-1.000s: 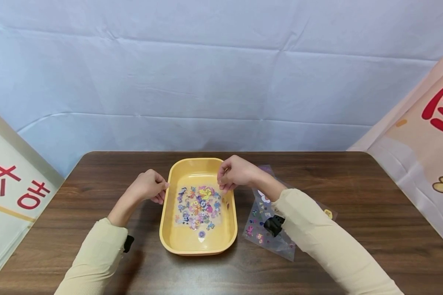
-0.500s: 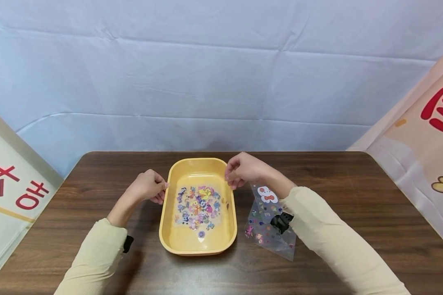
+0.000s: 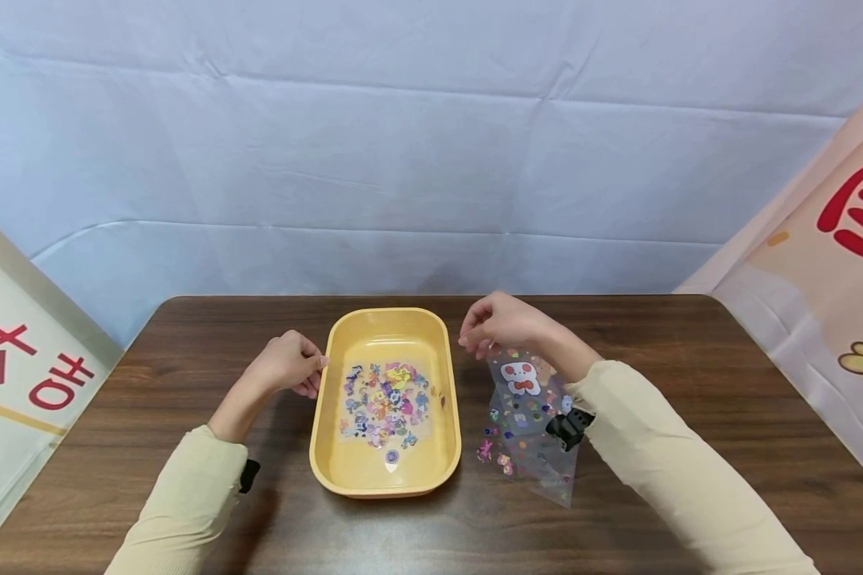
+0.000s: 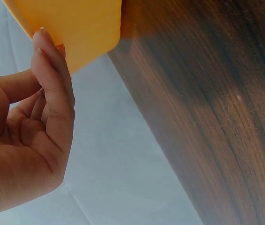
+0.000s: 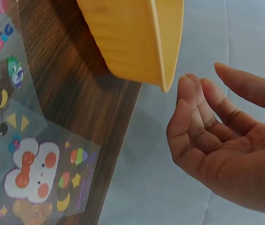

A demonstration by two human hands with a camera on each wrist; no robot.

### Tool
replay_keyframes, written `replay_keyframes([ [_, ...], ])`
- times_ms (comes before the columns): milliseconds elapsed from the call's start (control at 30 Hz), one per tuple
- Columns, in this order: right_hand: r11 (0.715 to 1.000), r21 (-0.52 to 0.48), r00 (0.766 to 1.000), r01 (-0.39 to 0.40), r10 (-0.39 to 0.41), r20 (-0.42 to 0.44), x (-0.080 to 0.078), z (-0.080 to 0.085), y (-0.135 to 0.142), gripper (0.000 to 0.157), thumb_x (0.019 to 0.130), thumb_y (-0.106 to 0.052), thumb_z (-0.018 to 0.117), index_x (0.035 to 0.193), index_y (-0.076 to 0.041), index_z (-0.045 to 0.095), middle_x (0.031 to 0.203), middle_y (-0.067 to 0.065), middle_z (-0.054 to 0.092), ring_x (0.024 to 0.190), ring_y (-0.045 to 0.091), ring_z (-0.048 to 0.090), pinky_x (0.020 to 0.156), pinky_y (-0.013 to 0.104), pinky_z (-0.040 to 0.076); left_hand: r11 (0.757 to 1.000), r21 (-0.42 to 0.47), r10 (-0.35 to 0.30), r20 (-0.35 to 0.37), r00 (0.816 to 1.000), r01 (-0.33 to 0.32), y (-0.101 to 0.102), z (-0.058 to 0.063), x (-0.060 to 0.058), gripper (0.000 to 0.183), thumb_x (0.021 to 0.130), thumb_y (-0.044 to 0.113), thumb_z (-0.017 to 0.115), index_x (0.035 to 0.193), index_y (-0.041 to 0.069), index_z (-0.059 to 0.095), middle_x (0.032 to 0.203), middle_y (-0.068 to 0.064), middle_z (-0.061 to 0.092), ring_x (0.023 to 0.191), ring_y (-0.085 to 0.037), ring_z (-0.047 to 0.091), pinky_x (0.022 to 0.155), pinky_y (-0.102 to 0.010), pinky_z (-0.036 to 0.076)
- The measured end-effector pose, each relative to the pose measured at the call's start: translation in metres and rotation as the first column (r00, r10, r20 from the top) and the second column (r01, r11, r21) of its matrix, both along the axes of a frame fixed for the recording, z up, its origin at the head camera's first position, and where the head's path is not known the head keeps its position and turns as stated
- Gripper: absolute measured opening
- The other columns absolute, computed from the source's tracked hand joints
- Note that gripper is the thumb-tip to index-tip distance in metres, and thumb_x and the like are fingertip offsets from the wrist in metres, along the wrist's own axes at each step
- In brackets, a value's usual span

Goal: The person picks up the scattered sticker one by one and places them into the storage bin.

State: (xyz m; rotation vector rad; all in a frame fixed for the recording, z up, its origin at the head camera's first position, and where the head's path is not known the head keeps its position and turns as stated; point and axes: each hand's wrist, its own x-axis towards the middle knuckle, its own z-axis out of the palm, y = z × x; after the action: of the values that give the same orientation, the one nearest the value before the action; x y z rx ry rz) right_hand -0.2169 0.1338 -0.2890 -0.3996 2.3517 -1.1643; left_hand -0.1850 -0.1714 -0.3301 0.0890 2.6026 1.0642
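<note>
A yellow tray [image 3: 391, 473] holds many small colourful stickers [image 3: 384, 399], which seem to lie on clear film. At its left rim, my left hand [image 3: 286, 363] holds the edge with its fingertips; the left wrist view has those fingers [image 4: 52, 70] against the tray's outer wall [image 4: 92, 28]. My right hand [image 3: 503, 321] hovers just off the tray's right side, above the back of the table. Seen from the right wrist, its fingers [image 5: 184, 126] are loosely bent, the thumb stands apart, and nothing lies between them. Below it are clear sticker sheets [image 3: 521, 415].
The sticker sheets overlap on the wooden table [image 3: 654, 343] right of the tray; one bears a large white cartoon face [image 5: 38, 168]. A pale cloth [image 3: 403, 160] hangs behind the table's back edge. Printed banners [image 3: 36, 375] stand at both sides.
My right hand has moved from over the tray's right rim to the right, off the tray, uncovering more of the sticker sheets. My left hand has stayed at the left rim.
</note>
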Motion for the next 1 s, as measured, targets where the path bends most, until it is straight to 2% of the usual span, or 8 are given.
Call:
replay_keyframes([
  [233,1.000,0.008,1.000,0.000,0.000,0.005,-0.004,0.001,0.013,0.009,0.086,-0.006,0.061,0.087,0.003,0.063,0.075,0.014,0.062,0.059,0.018,0.057,0.048,0.026,0.046,1.000,0.007,0.001,-0.001,1.000,-0.001,0.000,0.000,-0.001,0.023,0.094,0.006,0.049,0.090,-0.011,0.064,0.059,-0.010,0.060,0.050,-0.016,0.061,0.056,-0.033,0.056],
  [433,0.999,-0.018,0.999,0.032,-0.031,0.019,-0.006,-0.001,0.023,0.012,0.087,-0.004,0.059,0.090,0.007,0.062,0.079,0.014,0.061,0.063,0.020,0.059,0.056,0.029,0.051,1.000,0.004,-0.003,-0.007,1.000,0.003,0.000,0.001,0.000,0.023,0.094,0.006,0.049,0.089,-0.010,0.065,0.059,-0.009,0.060,0.050,-0.016,0.061,0.056,-0.034,0.056],
  [633,0.998,-0.026,0.997,0.061,-0.060,0.037,-0.006,-0.002,0.033,0.013,0.088,-0.005,0.058,0.092,0.008,0.061,0.076,0.010,0.061,0.061,0.018,0.056,0.056,0.030,0.048,1.000,0.009,-0.001,-0.001,1.000,0.001,0.000,0.002,0.001,0.023,0.094,0.006,0.049,0.089,-0.010,0.065,0.059,-0.009,0.060,0.050,-0.016,0.061,0.056,-0.033,0.056],
  [800,0.998,-0.001,0.998,0.066,-0.066,0.006,-0.006,-0.004,0.044,0.014,0.089,-0.007,0.056,0.094,0.006,0.062,0.082,0.012,0.063,0.068,0.021,0.062,0.059,0.032,0.050,1.000,0.012,-0.004,0.001,1.000,0.004,-0.001,0.002,0.001,0.023,0.094,0.006,0.049,0.087,-0.009,0.064,0.059,-0.009,0.060,0.051,-0.016,0.061,0.056,-0.033,0.056],
  [1000,0.995,-0.014,0.995,0.100,-0.100,0.021,-0.007,-0.009,0.059,0.017,0.089,-0.006,0.055,0.096,0.009,0.061,0.083,0.012,0.062,0.067,0.020,0.059,0.060,0.031,0.051,1.000,0.010,-0.007,-0.001,1.000,0.007,-0.002,0.001,0.001,0.023,0.094,0.007,0.050,0.087,-0.009,0.065,0.059,-0.009,0.060,0.051,-0.016,0.061,0.056,-0.033,0.056],
])
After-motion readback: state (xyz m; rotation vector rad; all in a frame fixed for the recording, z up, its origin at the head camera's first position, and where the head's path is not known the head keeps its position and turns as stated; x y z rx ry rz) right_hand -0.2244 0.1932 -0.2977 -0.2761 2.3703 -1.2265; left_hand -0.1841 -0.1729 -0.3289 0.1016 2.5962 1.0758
